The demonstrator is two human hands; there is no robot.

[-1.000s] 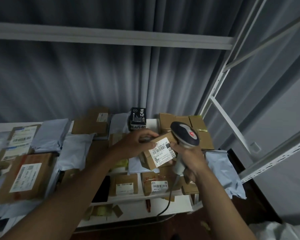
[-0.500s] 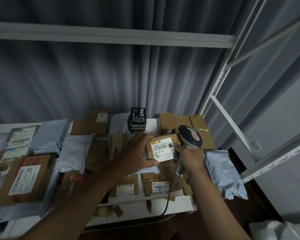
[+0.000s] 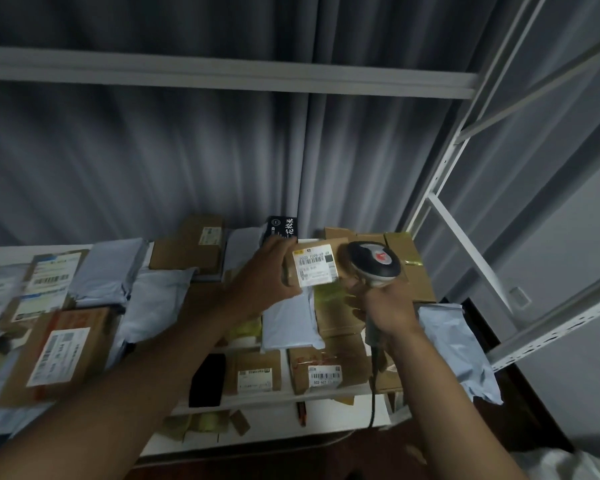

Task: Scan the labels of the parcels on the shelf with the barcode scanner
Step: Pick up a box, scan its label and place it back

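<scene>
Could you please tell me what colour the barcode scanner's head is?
The barcode scanner head is black with a red mark, seen in the head view.

We see a dim, bluish, grainy picture. White labels stand out brightest, and the held parcel's label [image 3: 314,267] is slightly smeared. Wide-angle bending curves the shelf upright [image 3: 444,161] at 3 o'clock; the far-left parcels blur.

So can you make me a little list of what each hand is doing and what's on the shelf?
left hand: holds a small cardboard box, label facing up
right hand: grips the barcode scanner by its handle
scanner position: head just right of the box's label
shelf: many cardboard parcels and grey mailer bags
behind: a black box, a grey curtain
</scene>
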